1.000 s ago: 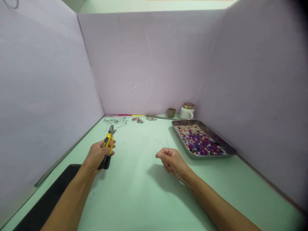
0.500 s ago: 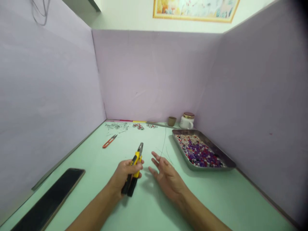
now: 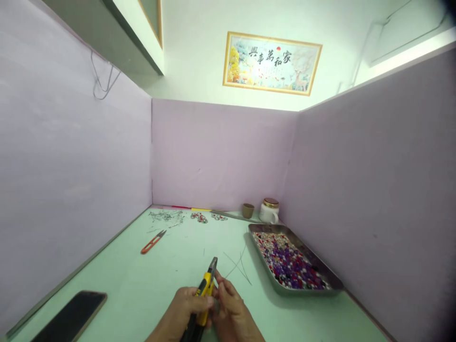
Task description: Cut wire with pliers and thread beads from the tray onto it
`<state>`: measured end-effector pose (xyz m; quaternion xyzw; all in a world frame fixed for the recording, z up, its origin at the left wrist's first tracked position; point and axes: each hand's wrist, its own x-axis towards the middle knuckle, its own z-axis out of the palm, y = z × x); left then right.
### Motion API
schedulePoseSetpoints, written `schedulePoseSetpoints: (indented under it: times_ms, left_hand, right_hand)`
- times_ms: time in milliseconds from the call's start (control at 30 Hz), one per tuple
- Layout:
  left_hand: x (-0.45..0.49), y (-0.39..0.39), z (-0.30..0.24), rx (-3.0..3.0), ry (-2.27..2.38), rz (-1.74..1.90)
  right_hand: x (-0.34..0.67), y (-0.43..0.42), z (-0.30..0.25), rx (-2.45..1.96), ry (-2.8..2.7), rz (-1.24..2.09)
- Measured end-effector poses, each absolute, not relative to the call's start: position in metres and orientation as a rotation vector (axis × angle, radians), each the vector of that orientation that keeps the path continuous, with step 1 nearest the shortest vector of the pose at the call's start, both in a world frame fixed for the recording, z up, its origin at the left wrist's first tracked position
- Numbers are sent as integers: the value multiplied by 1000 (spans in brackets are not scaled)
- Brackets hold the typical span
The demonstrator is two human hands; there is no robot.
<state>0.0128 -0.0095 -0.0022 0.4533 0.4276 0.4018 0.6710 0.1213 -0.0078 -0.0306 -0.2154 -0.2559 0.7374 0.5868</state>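
My left hand (image 3: 185, 308) is wrapped around the yellow-handled pliers (image 3: 204, 297), low over the bench (image 3: 149, 280); their long axis runs away from me, nose pointing up and slightly right. My right hand (image 3: 231, 311) pinches in at the nose, fingers closed, on what I cannot tell. I judge I'm seating something there; squeezing needs steadiness.

Scene is being lit evenly and brightly from above; a bright strip is glowing at upper right. Shadows on the green table (image 3: 149, 280) are being kept faint. Edges are being bowed by wide-angle distortion; the right corners are being darkened.
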Motion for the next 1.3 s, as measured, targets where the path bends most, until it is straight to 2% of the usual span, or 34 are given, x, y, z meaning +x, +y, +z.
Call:
schedulePoseSetpoints:
  times_ms: [167,233,333,400,467,567,633,733,800,900,967,1033,1133,1300]
  left_hand:
    - [5,-12,-3,938,1054,910]
    - [2,-11,-4,918,1075,876]
    - [-7,-6,-5,828,1104,861]
    - [-12,-4,-3,810,1124,830]
    - [-15,-4,2,820,1126,784]
    - [-15,-7,8,841,1092,746]
    - [-15,-8,11,840,1061,728]
    - [-18,-5,13,779,1030,737]
    - [-21,-2,14,732,1040,786]
    - [-26,0,15,773,1093,854]
    - [-26,-2,15,882,1087,854]
    - [-22,-7,16,1009,1038,794]
    - [-15,-15,20,1172,1013,674]
    - [-12,-21,25,1363,1090,597]
  right_hand:
    - [129,-14,-23,-627,-679,1668]
    - [138,-14,-20,-823,-775,1534]
    - [158,-9,-15,-1219,-1028,891]
    - [172,-4,-10,-1149,-1389,391]
    - [182,1,-5,-1043,-1765,40]
    - [190,4,1,-981,-2107,-268]
    - [192,5,2,-955,-2201,-316]
    - [195,8,2,-959,-2189,-192]
    - [195,8,2,-1040,-2032,24]
    - [191,6,4,-1208,-1586,630]
    - [186,4,5,-1202,-1293,1072]
    - [181,1,6,-1125,-1123,1363]
    - [178,-1,7,-1059,-1042,1522]
    - [179,0,6,-1044,-1007,1590]
